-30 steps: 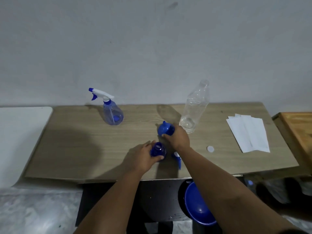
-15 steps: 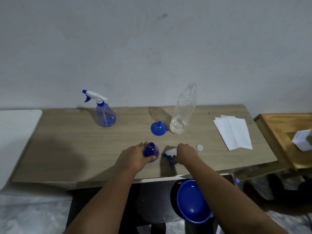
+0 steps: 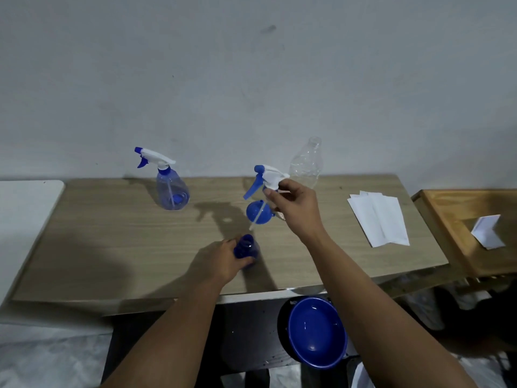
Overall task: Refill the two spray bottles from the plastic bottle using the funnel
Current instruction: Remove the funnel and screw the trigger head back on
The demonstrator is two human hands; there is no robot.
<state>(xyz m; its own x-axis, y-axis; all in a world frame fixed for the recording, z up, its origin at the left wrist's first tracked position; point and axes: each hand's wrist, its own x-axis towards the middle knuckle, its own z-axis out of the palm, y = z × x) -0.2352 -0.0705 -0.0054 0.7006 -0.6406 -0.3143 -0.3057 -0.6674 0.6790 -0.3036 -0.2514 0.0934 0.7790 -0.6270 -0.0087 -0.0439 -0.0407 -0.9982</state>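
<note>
Left hand (image 3: 221,261) grips the open blue spray bottle (image 3: 246,250) near the table's (image 3: 112,247) front edge, right hand (image 3: 293,205) pinches its trigger sprayer head (image 3: 265,177) raised above the funnel (image 3: 258,212), empty plastic bottle (image 3: 306,163) just behind, no readable labels.

Wooden table (image 3: 112,247) against pale grey wall (image 3: 251,65). White folded papers (image 3: 377,217) lie flat at table's right end. Beside it, lower orange-brown wooden surface (image 3: 447,219) bearing folded white card (image 3: 488,231). White surface (image 3: 25,214) adjoins table's left edge. Blue bowl (image 3: 316,331) below table's front edge.
</note>
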